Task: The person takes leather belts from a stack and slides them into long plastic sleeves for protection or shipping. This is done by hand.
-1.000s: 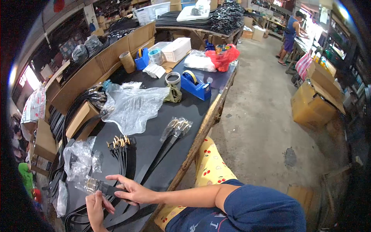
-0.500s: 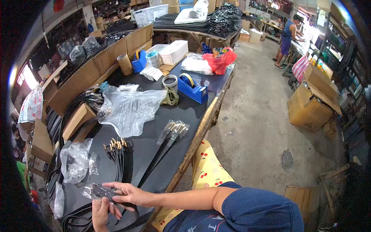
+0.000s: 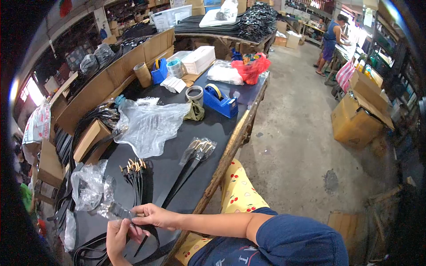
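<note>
Both hands are together at the near left of the table, closed around a small clear plastic bag [image 3: 111,210] with something dark in its near end. My left hand [image 3: 118,237] grips it from below, thumb up. My right hand [image 3: 153,216] pinches its near end from the right. A black belt strap [image 3: 154,241] hangs below the fingers; its far end is hidden by the hands. Just beyond lie several black belts with gold buckles [image 3: 133,167]. To their right are black belts whose buckle ends sit in clear plastic [image 3: 199,150].
A crumpled plastic bag [image 3: 86,188] and a large plastic sheet [image 3: 153,124] lie on the dark table [image 3: 177,177]. Blue tape dispensers [image 3: 220,101] and a white box [image 3: 199,60] stand farther back. The wooden edge [image 3: 222,170] runs along the right. Another person [image 3: 330,40] stands far off.
My right hand has drawn its fingers in from lying over the bag to pinching its near end. The bag has shifted slightly right, and more of its clear far end shows.
</note>
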Demonstrator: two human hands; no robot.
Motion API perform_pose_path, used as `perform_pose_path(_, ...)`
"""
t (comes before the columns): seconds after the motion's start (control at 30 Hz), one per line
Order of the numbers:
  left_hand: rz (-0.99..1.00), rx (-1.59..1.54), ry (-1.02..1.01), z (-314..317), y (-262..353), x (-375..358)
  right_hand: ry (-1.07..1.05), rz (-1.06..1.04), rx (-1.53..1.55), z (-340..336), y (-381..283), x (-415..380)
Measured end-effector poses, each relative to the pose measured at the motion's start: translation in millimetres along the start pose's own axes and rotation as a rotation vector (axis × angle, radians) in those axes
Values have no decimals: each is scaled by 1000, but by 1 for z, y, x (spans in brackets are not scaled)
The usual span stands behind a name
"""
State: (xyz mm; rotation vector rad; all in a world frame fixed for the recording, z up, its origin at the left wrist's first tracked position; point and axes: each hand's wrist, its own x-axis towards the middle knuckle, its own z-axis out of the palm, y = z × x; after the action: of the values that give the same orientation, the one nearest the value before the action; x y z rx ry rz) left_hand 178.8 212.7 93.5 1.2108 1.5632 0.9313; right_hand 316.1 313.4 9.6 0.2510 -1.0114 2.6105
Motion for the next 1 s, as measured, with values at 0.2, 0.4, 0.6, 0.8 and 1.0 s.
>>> perform_pose_path(0.2, 95, 84, 411, -8, 22, 8, 231, -35, -185, 4, -15, -7)
perform_pose_path(0.4, 214, -259, 422, -7, 33, 34, 182, -75, -177, 21, -12, -8)
perform_pose_path(0.6, 220, -218, 266, 4, 41, 26, 179, -115, -205, 17, -14, -11)
perform_pose_path(0.8, 282, -257, 366, 24, 45, 23, 202, -155, -200, 20, -13, -13)
perform_pose_path(1.0, 376, -258, 357, 28, 44, 21, 232, -157, -186, 22, -10, -12)
